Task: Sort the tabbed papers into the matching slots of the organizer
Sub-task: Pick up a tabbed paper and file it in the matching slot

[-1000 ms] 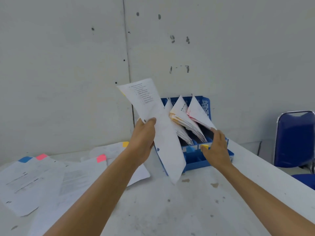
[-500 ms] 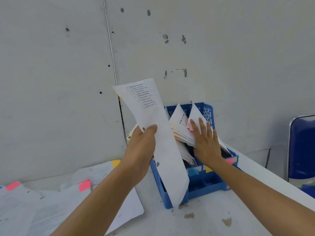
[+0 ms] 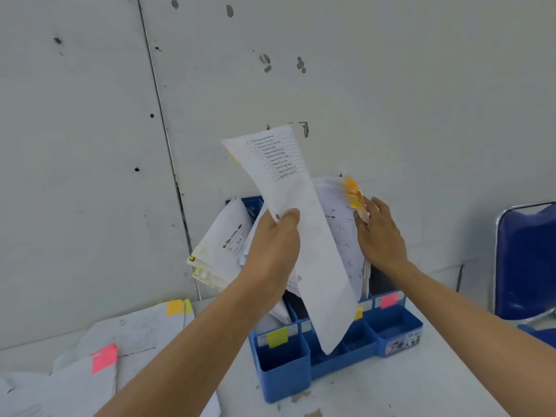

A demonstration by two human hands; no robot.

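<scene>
You are pinching the sheet (image 3: 319, 266) in your left hand (image 3: 275, 245), thumb curled over its edge and its lower end dangling in front of the organizer (image 3: 285, 380) slots. Your right hand (image 3: 380, 236) is pressing fairly straight fingers against the orange-tabbed stack (image 3: 337, 212), holding it back. If that stack is springing forward while you are lowering, the limp sheet is likely buckling or dropping into a neighbouring slot. The sheet's printed numbered list and the organizer's corner sticker (image 3: 403, 343) are showing too small to read.

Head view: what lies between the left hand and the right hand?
The printed sheet that the left hand grips, and behind it orange-tabbed papers touched by the right hand; head view.
</scene>
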